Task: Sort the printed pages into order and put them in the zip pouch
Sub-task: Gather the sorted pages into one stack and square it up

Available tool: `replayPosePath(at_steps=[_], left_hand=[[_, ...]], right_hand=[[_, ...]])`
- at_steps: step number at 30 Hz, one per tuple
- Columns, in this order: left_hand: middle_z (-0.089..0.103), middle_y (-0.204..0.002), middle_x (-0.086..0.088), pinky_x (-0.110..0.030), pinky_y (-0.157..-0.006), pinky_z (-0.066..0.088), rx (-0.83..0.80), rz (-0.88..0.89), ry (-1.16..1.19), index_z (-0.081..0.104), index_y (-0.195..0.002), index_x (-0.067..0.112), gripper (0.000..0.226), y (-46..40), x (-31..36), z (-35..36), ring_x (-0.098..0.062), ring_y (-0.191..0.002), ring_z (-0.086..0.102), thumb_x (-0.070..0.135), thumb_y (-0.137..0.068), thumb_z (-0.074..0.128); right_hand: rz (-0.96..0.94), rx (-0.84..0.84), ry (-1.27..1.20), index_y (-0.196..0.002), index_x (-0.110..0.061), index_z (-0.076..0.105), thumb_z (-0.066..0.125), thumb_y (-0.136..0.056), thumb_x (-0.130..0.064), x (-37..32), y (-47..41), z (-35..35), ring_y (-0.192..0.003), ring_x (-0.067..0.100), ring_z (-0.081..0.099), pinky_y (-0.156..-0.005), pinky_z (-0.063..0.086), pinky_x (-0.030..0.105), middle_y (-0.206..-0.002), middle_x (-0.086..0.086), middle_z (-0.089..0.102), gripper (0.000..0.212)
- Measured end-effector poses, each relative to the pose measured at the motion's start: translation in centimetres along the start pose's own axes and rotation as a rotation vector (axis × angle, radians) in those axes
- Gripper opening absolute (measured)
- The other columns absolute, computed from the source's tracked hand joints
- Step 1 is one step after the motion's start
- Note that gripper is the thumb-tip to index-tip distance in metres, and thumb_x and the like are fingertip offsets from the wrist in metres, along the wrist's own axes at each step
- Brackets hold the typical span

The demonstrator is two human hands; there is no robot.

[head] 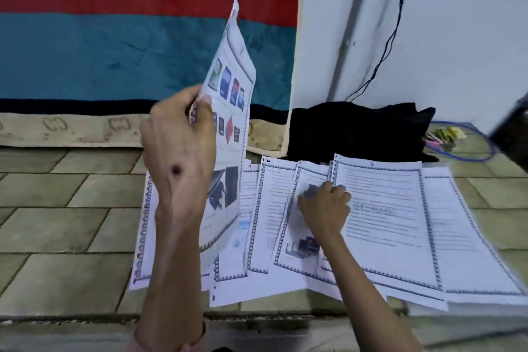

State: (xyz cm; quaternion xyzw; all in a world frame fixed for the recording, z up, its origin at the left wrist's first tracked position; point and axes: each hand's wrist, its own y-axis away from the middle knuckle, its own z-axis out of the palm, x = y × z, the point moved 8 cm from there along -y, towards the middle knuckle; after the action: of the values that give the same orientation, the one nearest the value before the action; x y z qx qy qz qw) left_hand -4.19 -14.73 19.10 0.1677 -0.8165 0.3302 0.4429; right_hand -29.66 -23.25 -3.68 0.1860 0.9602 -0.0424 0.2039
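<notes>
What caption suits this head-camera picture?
Left hand lifts a picture page while the right hand fingers pages spread on the floor.

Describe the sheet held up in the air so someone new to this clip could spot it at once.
Start at the teal blanket with the red stripe on the back wall. In front of it the left hand pinches one raised page by its edge. Unlike the text pages spread on the floor, it carries rows of small colour pictures.

Motion blur smears the spread pages [380, 208], their text unreadable, and the right hand [324, 210].
</notes>
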Motion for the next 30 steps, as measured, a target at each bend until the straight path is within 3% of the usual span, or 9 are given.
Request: replayPosePath(at_steps=[3, 6, 8, 11, 17, 22, 25, 28, 30], left_hand=[[0.071, -0.103, -0.010, -0.036, -0.086, 0.051, -0.119, -0.079, -0.016, 0.067, -0.111, 0.026, 0.025, -0.3, -2.7, 4.4, -0.031, -0.096, 0.064, 0.026, -0.092, 0.051], [0.069, -0.105, -0.015, -0.025, -0.078, 0.040, -0.232, -0.153, -0.052, 0.068, -0.111, 0.015, 0.026, -0.2, -5.4, 7.8, -0.030, -0.095, 0.062, 0.025, -0.092, 0.053], [0.070, -0.102, -0.015, -0.027, -0.076, 0.041, -0.303, -0.206, -0.019, 0.069, -0.107, 0.011, 0.027, -0.2, -6.8, 9.4, -0.026, -0.090, 0.062, 0.028, -0.091, 0.055], [0.071, -0.094, -0.011, -0.035, -0.085, 0.049, -0.367, -0.250, 0.063, 0.070, -0.101, 0.013, 0.023, -0.4, -8.0, 10.6, -0.023, -0.087, 0.064, 0.029, -0.089, 0.059], [0.068, -0.091, -0.009, -0.030, -0.078, 0.050, -0.462, -0.373, 0.225, 0.068, -0.101, 0.014, 0.015, 0.2, -8.9, 12.5, -0.022, -0.076, 0.063, 0.018, -0.088, 0.061], [0.067, -0.100, -0.013, -0.033, -0.083, 0.050, -0.592, -0.506, 0.208, 0.066, -0.107, 0.008, 0.021, 2.9, -12.5, 16.3, -0.023, -0.082, 0.063, 0.011, -0.087, 0.063], [0.065, -0.112, -0.016, -0.038, -0.092, 0.049, -0.714, -0.561, 0.144, 0.062, -0.116, 0.001, 0.030, 5.3, -15.3, 18.6, -0.030, -0.099, 0.063, 0.010, -0.087, 0.062], [0.063, -0.120, -0.016, -0.034, -0.094, 0.044, -0.730, -0.548, 0.057, 0.061, -0.117, 0.000, 0.033, 6.6, -17.2, 19.4, -0.032, -0.110, 0.059, 0.012, -0.087, 0.062], [0.060, -0.118, -0.008, -0.029, -0.089, 0.039, -0.706, -0.565, 0.068, 0.060, -0.118, -0.003, 0.033, 7.0, -18.0, 19.6, -0.029, -0.110, 0.057, 0.009, -0.088, 0.060]], right_hand=[[0.149, -0.105, 0.076, -0.131, -0.004, 0.036, 0.055, -0.085, -0.048, 4.4, -0.8, -0.1, -0.129, 0.036, 0.031, -0.100, 0.036, 0.044, -0.135, 0.018, 0.037, 0.066], [0.141, -0.133, 0.038, -0.115, -0.004, 0.053, 0.053, -0.088, -0.039, 5.9, -1.3, 0.0, -0.122, 0.034, 0.041, -0.093, 0.043, 0.042, -0.122, 0.018, 0.050, 0.044], [0.142, -0.128, -0.115, -0.072, -0.007, 0.057, 0.052, -0.087, -0.022, 6.5, -1.7, -0.4, -0.091, 0.029, 0.059, -0.070, 0.048, 0.034, -0.081, 0.014, 0.056, 0.022], [0.101, -0.112, -0.290, -0.045, -0.018, 0.034, 0.049, -0.088, -0.007, 6.9, -2.1, -1.9, -0.044, 0.015, 0.038, -0.043, 0.028, 0.023, -0.046, 0.000, 0.036, 0.047], [0.087, -0.033, -0.486, -0.089, -0.010, 0.055, 0.052, -0.091, -0.004, 8.9, -3.2, -5.4, -0.051, 0.008, 0.044, -0.046, 0.037, 0.014, -0.059, 0.001, 0.051, 0.007], [0.194, -0.097, -0.617, -0.124, -0.006, 0.054, 0.070, -0.081, -0.010, 10.3, -3.5, -5.3, -0.083, 0.022, 0.060, -0.070, 0.042, 0.018, -0.088, 0.012, 0.065, 0.046], [0.215, -0.108, -0.640, -0.114, -0.005, 0.062, 0.076, -0.076, -0.010, 10.4, -3.5, -5.1, -0.089, 0.020, 0.061, -0.072, 0.042, 0.021, -0.101, 0.012, 0.066, 0.041], [0.211, -0.076, -0.706, -0.075, -0.006, 0.066, 0.077, -0.073, -0.008, 10.7, -3.5, -5.5, -0.063, 0.017, 0.047, -0.054, 0.031, 0.022, -0.064, 0.004, 0.056, 0.011], [0.227, -0.116, -0.803, -0.057, -0.010, 0.055, 0.079, -0.072, -0.011, 10.9, -3.4, -5.4, -0.051, 0.015, 0.034, -0.049, 0.025, 0.022, -0.047, -0.003, 0.042, 0.029]])
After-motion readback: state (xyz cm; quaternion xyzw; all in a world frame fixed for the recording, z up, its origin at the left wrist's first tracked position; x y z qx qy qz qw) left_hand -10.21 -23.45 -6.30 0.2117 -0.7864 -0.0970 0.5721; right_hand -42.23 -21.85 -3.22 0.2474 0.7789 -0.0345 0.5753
